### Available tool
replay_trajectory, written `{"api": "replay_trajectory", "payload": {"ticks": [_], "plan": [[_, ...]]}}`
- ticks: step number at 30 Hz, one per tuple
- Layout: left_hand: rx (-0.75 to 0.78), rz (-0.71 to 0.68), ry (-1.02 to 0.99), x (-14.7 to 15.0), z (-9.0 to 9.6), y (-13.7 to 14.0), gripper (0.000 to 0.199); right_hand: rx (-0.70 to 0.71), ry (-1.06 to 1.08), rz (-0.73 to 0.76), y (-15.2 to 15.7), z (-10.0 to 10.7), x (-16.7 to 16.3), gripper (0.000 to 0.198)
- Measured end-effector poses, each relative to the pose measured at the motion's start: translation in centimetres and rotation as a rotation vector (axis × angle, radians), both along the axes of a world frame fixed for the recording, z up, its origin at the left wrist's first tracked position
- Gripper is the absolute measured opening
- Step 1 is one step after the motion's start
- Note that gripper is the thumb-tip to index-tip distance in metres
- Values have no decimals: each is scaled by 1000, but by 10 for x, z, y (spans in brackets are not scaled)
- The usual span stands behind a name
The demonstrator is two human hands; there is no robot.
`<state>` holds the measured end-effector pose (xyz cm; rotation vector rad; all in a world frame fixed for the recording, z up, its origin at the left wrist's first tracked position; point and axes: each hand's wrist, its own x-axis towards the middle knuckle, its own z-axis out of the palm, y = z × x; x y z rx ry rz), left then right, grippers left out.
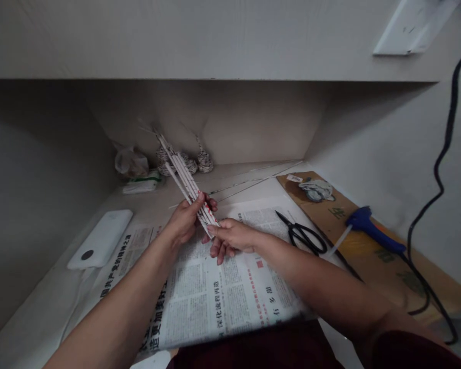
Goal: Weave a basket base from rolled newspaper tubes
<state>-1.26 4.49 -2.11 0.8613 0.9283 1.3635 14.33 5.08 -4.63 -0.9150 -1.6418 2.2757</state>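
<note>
A bundle of thin rolled-newspaper sticks (185,174) slants up and away to the left above the newspaper (192,297). My left hand (187,218) is closed around the bundle near its lower part, thumb on top. At the near end of the sticks, my right hand (232,237) pinches them between thumb and fingers; its other fingers hang below. Some sticks carry red print by my left thumb. Behind the bundle, several woven paper pieces (205,160) stand against the back wall, partly hidden by the sticks.
Black scissors (305,236) lie on the newspaper's right side. A blue glue gun (374,230) with a black cord rests on cardboard (392,271), near a crumpled piece (315,189). Loose long sticks (257,182) lie behind. At left are a white power bank (102,241) and a plastic bag (131,163).
</note>
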Motion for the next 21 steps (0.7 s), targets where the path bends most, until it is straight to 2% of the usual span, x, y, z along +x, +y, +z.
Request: {"api": "replay_trajectory", "payload": {"ticks": [3,6,8,13,17,19,21], "plan": [[-37,59,20,-4,1,3,35,1,6,-5,6,2,3,42],[-71,92,5,-8,1,5,34,67,-58,-128,11,13,8,35],[-80,85,-8,-9,0,5,34,165,-118,-222,11,27,15,27],[-73,74,-12,-8,1,5,31,548,-230,-323,-2,65,63,22],[-70,71,-6,-6,2,3,24,946,-388,-646,-22,72,133,24],[-72,71,36,-5,3,3,23,1165,-638,-806,-34,69,172,24],[-62,117,102,-4,3,2,26,1273,-990,-867,-48,65,209,26]]}}
